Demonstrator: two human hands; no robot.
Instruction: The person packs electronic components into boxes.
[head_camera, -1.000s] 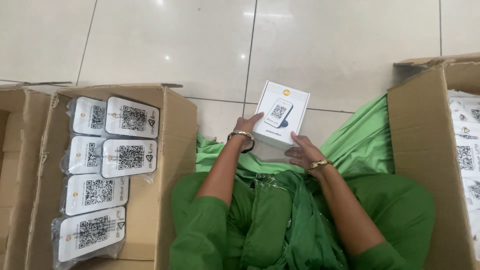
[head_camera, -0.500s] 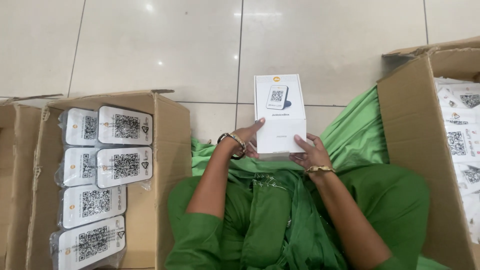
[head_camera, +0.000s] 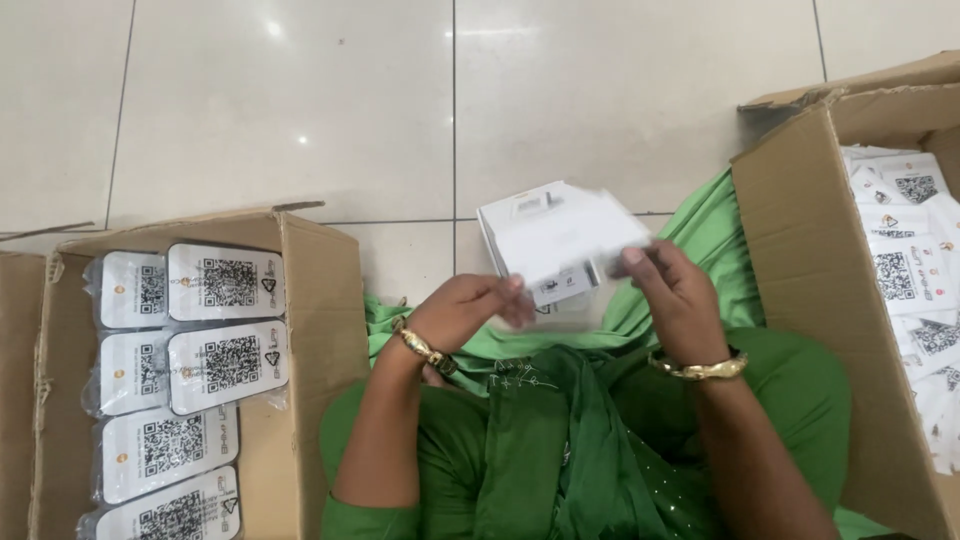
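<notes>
Holding a small white carton (head_camera: 560, 240) above the lap, the person is working with both hands over a green garment (head_camera: 560, 440). The carton is lying tilted and motion-blurred, its plain underside and one end flap facing the camera; half a second earlier it was standing upright with its printed front facing up, so it is being turned over. That change is bringing the flap end toward the fingers, which is judged to suit opening or checking the carton.

The right hand (head_camera: 675, 295) is closing its grip on the right edge of the carton, thumb on top and fingers underneath. The left hand (head_camera: 470, 310) is curling at the lower left corner of the carton; blur is hiding whether its fingers are pinching the carton or only steadying it. Each wrist is wearing a gold bracelet.

An open cardboard box (head_camera: 310, 300) is sitting on the tiled floor (head_camera: 300, 100) at the person's left, packed with flat white placards (head_camera: 225, 285) in clear sleeves, each bearing a square code. A second cardboard box (head_camera: 800, 260) is standing at the right, holding loose white placards (head_camera: 900, 260) of the same kind.
</notes>
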